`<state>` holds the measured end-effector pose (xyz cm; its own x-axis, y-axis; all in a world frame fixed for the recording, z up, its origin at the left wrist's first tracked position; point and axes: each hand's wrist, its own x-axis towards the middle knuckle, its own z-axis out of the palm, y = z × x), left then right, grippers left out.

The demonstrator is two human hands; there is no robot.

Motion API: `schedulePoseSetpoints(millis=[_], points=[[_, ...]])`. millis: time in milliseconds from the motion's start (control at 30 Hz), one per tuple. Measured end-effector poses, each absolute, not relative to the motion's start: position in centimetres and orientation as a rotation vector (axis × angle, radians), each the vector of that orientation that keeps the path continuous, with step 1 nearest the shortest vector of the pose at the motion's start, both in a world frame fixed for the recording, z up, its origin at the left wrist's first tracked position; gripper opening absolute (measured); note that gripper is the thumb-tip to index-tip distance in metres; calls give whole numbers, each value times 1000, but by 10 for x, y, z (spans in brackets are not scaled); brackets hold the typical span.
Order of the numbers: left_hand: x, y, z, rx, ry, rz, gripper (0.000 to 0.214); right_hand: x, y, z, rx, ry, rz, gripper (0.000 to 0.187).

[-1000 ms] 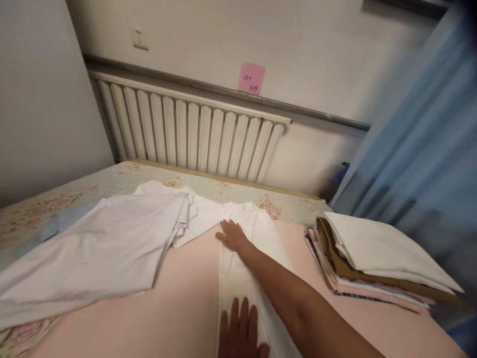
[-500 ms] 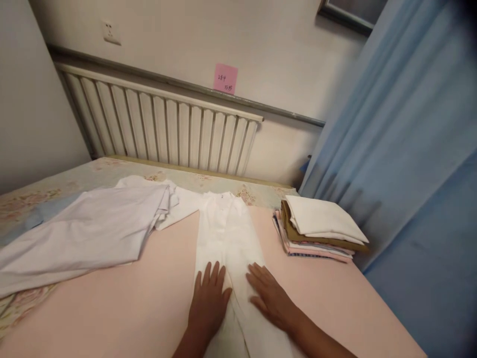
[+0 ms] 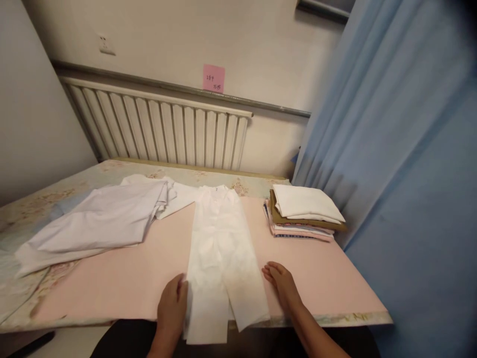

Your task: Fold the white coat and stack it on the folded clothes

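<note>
A white shirt (image 3: pixel 221 238) lies folded lengthwise on a pink sheet, its collar and small tag at the far end. The near end is in two flaps that hang past the table's front edge. My left hand (image 3: pixel 173 301) is against or just beside the shirt's left edge, fingers bent and loosely curled; I see no cloth gripped in it. Off the right edge, my right hand (image 3: pixel 281 281) hovers over the pink sheet with fingers slightly bent, holding nothing.
To the right stands a folded clothes stack (image 3: pixel 307 204), white on top. A heap of white clothes (image 3: pixel 100 214) lies at left. Behind are a radiator (image 3: pixel 167 129) and a wall; a blue curtain (image 3: pixel 391 149) hangs at right. The pink sheet (image 3: pixel 149 278) covers a floral cloth (image 3: pixel 104 174).
My hands have lifted from lying flat on the shirt and moved apart to its two sides. The view has shifted, so the near edge and the shirt's lower end now show.
</note>
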<state>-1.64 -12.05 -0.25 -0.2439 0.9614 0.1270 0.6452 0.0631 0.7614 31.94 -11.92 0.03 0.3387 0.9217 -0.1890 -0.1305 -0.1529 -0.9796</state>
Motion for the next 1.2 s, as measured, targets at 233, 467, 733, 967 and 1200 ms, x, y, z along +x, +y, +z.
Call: schedulePoseSetpoints(millis=[233,467,733,967,1200], points=[[-22,-169,-1,1413,1928,930,42,307,-125,9,-1425,-698,1248,25],[-19,-177,-2,1254,1966,775,38,294,-149,8,-1524,-793,1356,19],[-13,-177,-32,969,1803,892,44,283,-175,2,-1590,-882,1467,24],[-9,-180,-21,688,1479,992,45,279,-185,-6,-1635,-858,1454,29],[-6,-192,-5,526,1213,841,44,283,-195,9,-1594,-812,1458,33]])
